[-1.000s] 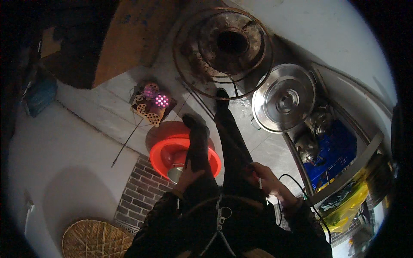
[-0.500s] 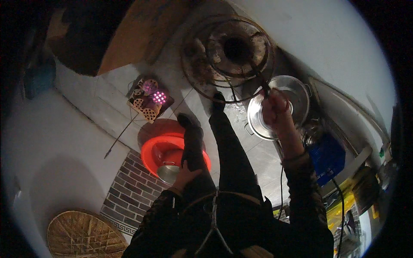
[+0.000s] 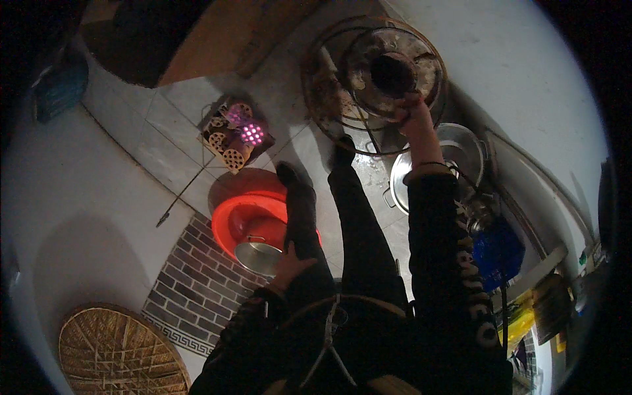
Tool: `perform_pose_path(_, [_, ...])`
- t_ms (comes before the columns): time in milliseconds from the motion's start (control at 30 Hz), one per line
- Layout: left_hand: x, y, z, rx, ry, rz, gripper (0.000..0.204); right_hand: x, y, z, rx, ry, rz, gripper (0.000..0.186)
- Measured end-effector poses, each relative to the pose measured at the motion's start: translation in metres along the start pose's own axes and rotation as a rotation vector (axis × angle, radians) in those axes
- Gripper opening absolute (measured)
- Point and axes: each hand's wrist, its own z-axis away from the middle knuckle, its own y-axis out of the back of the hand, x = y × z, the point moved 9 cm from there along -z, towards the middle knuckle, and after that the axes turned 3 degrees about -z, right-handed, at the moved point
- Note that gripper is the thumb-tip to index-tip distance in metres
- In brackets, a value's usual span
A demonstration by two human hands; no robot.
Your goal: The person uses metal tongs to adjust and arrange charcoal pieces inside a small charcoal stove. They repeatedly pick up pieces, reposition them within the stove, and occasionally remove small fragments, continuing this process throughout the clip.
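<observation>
My right hand (image 3: 413, 113) reaches over a round, rust-stained stove (image 3: 357, 105) ringed by metal hoops. Its fingers are curled at the near edge of the stove's dark central hole (image 3: 391, 72). Whatever they grip, if anything, I cannot make out. On my left leg, around the knee, rests my left hand (image 3: 291, 266), open, with its fingers laid along the dark trousers. Beside that leg a red plastic basin (image 3: 227, 220) stands on the floor, with a metal pot (image 3: 259, 258) at its near side.
Several honeycomb coal briquettes (image 3: 235, 158) lie on the left, one glowing pink (image 3: 252, 134). Thin metal tongs (image 3: 179, 199) lean out beside them. A large aluminium pan (image 3: 461, 138) sits right of the stove, near a blue container (image 3: 498, 253). At lower left is a woven basket (image 3: 118, 352).
My right hand has moved forward from above the aluminium pan to the stove's hole. The dark bar seen at that hand before no longer shows clearly. My left hand stays on the leg.
</observation>
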Motion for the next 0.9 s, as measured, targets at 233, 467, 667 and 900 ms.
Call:
perform_pose_path(233, [0.042,0.017,0.003,0.129,-0.257,-0.168,0.091,0.016,-0.03,0.015,-0.29,-0.199,-0.048,0.01])
perform_pose_path(467, [0.312,-0.004,0.065,-0.759,-0.889,1.164,0.064,0.003,-0.047,0.058,-0.293,-0.281,-0.847,0.014])
perform_pose_path(667, [0.326,-0.018,0.125,-0.919,-0.846,0.629,0.066,0.002,-0.069,0.058,-0.163,-0.125,-0.737,0.012])
perform_pose_path(900, [0.326,-0.031,0.162,-0.815,-1.018,0.106,0.067,-0.003,-0.038,0.01,-0.183,-0.062,0.15,0.017])
